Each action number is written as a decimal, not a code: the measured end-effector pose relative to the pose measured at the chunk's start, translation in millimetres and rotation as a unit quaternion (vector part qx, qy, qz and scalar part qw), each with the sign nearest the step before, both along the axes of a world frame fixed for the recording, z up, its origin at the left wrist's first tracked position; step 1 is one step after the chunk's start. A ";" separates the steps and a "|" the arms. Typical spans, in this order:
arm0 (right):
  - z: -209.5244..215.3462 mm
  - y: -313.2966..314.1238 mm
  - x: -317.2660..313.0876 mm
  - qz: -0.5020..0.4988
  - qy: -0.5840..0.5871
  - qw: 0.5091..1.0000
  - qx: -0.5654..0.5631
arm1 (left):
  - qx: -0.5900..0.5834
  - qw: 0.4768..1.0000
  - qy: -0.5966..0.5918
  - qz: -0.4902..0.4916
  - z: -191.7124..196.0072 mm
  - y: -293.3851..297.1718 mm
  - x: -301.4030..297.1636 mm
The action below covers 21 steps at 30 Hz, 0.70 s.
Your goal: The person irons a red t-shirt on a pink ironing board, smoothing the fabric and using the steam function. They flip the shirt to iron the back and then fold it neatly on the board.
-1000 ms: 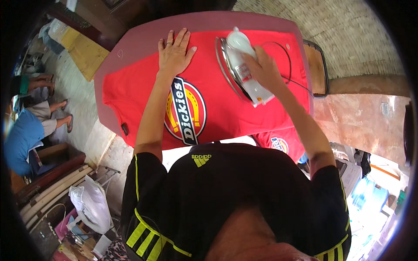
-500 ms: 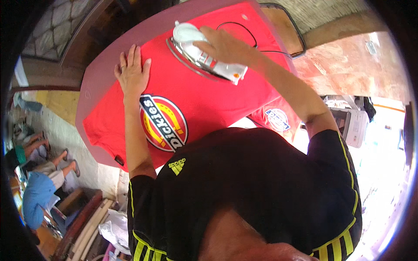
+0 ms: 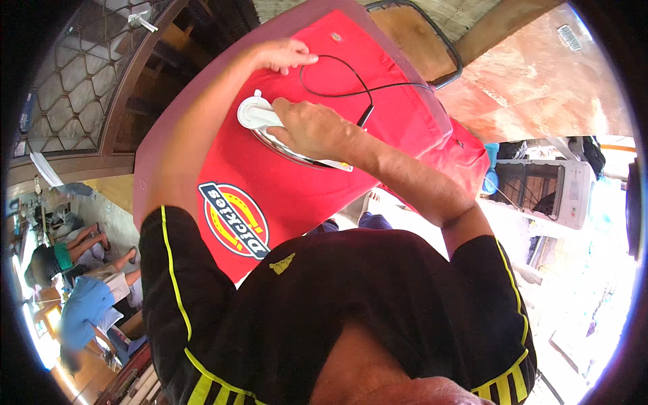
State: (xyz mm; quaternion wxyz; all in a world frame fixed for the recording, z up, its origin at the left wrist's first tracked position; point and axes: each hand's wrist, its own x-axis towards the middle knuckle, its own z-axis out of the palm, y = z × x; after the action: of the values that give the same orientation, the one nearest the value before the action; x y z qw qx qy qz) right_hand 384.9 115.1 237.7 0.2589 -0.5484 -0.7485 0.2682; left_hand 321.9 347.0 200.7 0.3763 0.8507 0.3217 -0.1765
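A diamond-patterned grille in a brown surround lined the upper left of the frame, above a pale strip of floor, while a mottled reddish-brown surface spanned the upper right and glaring white light washed out the lower right.

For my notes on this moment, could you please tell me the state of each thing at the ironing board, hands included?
Iron: gripped, soleplate toward the garment; power state not visible.
Cord: looped over the garment.
Red garment: spread out, emblem facing up.
Ironing board: partly covered.
Right hand: closed around the iron's handle.
Left hand: fingers bent, near the cord loop; grip unclear.
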 end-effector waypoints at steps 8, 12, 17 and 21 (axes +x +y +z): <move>-14.5 0.3 -2.4 -0.076 0.063 0.991 0.087 | -0.055 0.983 0.014 -0.174 48.7 -13.3 72.5; -21.1 19.6 18.5 -0.088 0.049 0.981 0.168 | -0.114 0.815 -0.464 -0.327 124.9 -64.9 82.8; -53.5 125.8 41.2 -0.125 -0.051 0.968 0.211 | -0.019 0.777 -0.622 0.092 132.5 -49.4 -36.6; -23.2 166.4 47.5 -0.132 -0.070 0.980 0.130 | 0.223 0.797 -0.502 0.251 -4.0 -37.4 -115.0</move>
State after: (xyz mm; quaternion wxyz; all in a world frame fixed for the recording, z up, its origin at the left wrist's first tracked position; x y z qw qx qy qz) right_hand 432.3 281.5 214.6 0.3081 -0.6216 -0.7142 0.0928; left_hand 206.8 309.6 196.7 0.3161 0.7699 0.3200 0.4527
